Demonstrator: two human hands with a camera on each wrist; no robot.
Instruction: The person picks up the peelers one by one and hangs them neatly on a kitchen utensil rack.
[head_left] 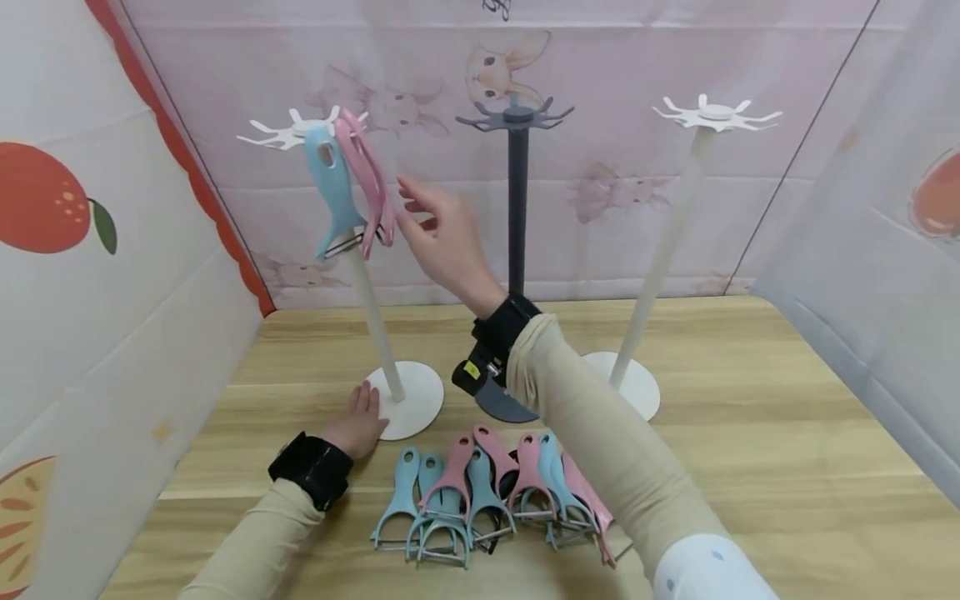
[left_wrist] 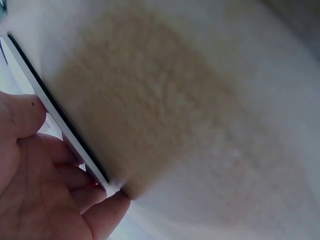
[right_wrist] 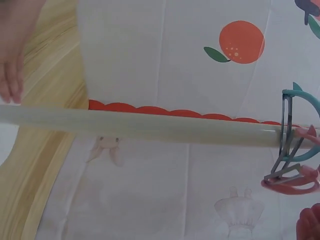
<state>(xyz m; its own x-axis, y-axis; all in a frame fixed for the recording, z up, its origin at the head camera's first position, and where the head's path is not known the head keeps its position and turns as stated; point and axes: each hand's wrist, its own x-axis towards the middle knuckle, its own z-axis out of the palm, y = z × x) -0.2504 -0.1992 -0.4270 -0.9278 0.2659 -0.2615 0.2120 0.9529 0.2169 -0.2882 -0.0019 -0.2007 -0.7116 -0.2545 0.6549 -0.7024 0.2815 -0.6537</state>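
Observation:
My left hand (head_left: 356, 423) rests on the round white base (head_left: 422, 400) of the left stand, its fingers extended over the rim. The left wrist view shows the base edge-on beside the thumb and fingers (left_wrist: 47, 155). My right hand (head_left: 448, 242) is raised just right of the hanging peelers, fingers loosely bent and holding nothing. A light blue peeler (head_left: 330, 183) and overlapping pink peelers (head_left: 367, 179) hang from the left stand's white hook ring (head_left: 281, 133), blades down. In the right wrist view, fingertips (right_wrist: 310, 225) show near the pink peeler (right_wrist: 290, 186), apart from it.
Several blue and pink peelers (head_left: 453, 475) lie in an overlapping pile at the table's front middle. A dark grey hook stand (head_left: 517, 192) stands in the centre, a white stand (head_left: 660, 242) to the right. Printed cloth (head_left: 615, 50) hangs behind and along both sides.

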